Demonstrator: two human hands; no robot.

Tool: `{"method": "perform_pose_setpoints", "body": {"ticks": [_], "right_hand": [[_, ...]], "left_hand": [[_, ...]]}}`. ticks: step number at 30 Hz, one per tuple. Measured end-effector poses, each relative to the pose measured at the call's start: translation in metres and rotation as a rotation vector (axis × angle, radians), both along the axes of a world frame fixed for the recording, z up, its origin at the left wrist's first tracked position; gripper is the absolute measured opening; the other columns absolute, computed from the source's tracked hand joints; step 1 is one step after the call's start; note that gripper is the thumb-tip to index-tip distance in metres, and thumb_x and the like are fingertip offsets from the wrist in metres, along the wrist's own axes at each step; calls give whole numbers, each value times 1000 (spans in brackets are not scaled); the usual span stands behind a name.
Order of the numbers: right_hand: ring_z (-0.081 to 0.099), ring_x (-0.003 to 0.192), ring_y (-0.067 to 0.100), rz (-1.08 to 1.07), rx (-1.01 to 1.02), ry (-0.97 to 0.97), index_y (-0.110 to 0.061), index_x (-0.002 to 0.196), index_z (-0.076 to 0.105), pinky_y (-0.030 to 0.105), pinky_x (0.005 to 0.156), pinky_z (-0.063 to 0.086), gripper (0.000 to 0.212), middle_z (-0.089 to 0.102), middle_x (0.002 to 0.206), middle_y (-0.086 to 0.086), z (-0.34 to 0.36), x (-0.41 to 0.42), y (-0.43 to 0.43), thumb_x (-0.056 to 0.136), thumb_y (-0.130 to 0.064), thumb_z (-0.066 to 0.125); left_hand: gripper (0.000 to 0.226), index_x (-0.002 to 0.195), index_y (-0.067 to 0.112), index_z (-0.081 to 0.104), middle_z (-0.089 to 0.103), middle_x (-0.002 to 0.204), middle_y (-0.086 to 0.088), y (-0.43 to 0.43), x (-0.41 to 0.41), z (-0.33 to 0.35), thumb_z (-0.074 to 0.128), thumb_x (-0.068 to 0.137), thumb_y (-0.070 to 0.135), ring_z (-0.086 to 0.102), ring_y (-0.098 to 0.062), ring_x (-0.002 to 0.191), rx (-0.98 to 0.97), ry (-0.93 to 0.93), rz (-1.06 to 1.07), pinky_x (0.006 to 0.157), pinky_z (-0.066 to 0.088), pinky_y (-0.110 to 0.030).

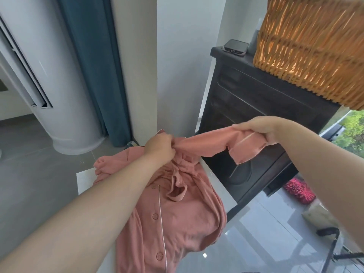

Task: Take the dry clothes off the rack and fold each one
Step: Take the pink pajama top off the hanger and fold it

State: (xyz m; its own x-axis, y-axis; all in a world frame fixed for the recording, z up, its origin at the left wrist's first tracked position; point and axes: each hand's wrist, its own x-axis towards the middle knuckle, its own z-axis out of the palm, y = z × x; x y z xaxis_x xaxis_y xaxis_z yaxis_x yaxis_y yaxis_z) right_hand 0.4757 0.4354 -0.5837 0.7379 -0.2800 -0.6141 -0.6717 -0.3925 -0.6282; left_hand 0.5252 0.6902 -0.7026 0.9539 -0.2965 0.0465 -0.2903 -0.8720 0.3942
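Now the pink shirt (177, 217) lies lengthwise on the white tabletop (84, 181), collar farthest away, its sleeve (206, 143) stretched out rightward between the left hand (159, 147) gripping the shoulder and the right hand (256, 128) clutching the cuff, so folding likely goes leftward.

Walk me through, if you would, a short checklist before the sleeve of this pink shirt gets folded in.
1. Left hand grips the pink shirt near the shoulder, anchoring it: ok.
2. Right hand holds the end of the sleeve, which is stretched out sideways: ok.
3. Shirt body lies smooth on the white table: not ok, as it is bunched below the collar.
4. Shirt lies fully on the table: not ok, as its right side hangs over the edge.
5. Front buttons fastened: cannot tell.
6. Other sleeve laid out: cannot tell, as it is crumpled behind the left forearm.
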Motion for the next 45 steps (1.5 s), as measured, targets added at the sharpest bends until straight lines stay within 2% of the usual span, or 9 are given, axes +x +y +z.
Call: {"method": "perform_pose_setpoints", "body": {"ticks": [6, 11, 18, 24, 26, 30, 33, 38, 45], "right_hand": [[62, 72, 21, -154, 325, -131, -7, 98, 57, 35, 67, 54, 24, 64, 84, 10, 22, 2, 25, 91, -30, 61], [64, 49, 12, -279, 490, -198, -2, 85, 61, 18, 46, 53, 15, 64, 62, 7, 27, 6, 37, 94, -12, 56], [71, 63, 20, -311, 468, -244, 4, 105, 62, 23, 52, 57, 20, 70, 84, 14, 13, 3, 46, 97, -7, 47], [62, 81, 24, -182, 308, -247, -4, 115, 58, 32, 64, 49, 48, 68, 106, 15, -14, 0, 33, 101, -40, 29], [58, 101, 28, -72, 226, -242, -12, 135, 48, 37, 78, 49, 37, 59, 126, 15, -34, 2, 31, 103, -21, 33], [36, 135, 27, 231, 74, -272, -27, 145, 35, 33, 95, 41, 82, 35, 148, 4, -66, 6, 57, 81, 25, 30], [48, 124, 27, 267, 167, -274, -16, 135, 48, 34, 94, 46, 68, 53, 132, 6, -86, 16, 81, 81, 23, 34], [57, 105, 32, 325, -186, -196, -3, 116, 58, 42, 96, 48, 26, 62, 112, 12, -108, 35, 104, 93, -13, 52], [34, 52, 18, -11, -151, -406, -10, 57, 48, 26, 48, 23, 24, 42, 53, 5, -63, 59, 77, 76, 4, 46]], "left_hand": [[18, 91, 17, 67, 66, 92, 4, -23, -25, 34, 52, 82, 12, 59, -16, 94, -592, 67, -83, 82, 45, -25], [61, 77, 8, 63, 63, 74, -2, -32, -48, 62, 40, 74, 65, 57, -16, 73, -806, -47, -76, 71, 45, -30], [23, 87, 16, 62, 60, 90, 5, -48, -52, 65, 64, 82, 38, 59, -14, 81, -535, -148, -58, 67, 46, -28], [36, 53, 19, 37, 37, 50, 6, -34, -37, 94, 51, 85, 10, 35, -12, 52, -797, 48, 24, 45, 25, -20], [38, 52, 19, 33, 31, 46, 9, -27, -30, 102, 48, 85, 7, 30, -13, 52, -896, 151, 35, 45, 23, -22], [21, 59, 17, 42, 42, 63, -2, -12, -26, 110, 52, 77, 15, 40, -18, 64, -1089, 372, 92, 61, 32, -29], [8, 71, 13, 52, 52, 76, -10, -1, -28, 109, 49, 76, 18, 52, -24, 73, -1290, 607, 142, 70, 41, -33], [21, 76, 9, 55, 57, 71, -7, 18, -23, 108, 36, 84, 11, 56, -21, 66, -1521, 756, 121, 68, 46, -28], [27, 81, 10, 59, 66, 66, -4, 76, -5, 75, 32, 87, 13, 65, -21, 57, -1608, 681, 332, 59, 54, -32]]}}
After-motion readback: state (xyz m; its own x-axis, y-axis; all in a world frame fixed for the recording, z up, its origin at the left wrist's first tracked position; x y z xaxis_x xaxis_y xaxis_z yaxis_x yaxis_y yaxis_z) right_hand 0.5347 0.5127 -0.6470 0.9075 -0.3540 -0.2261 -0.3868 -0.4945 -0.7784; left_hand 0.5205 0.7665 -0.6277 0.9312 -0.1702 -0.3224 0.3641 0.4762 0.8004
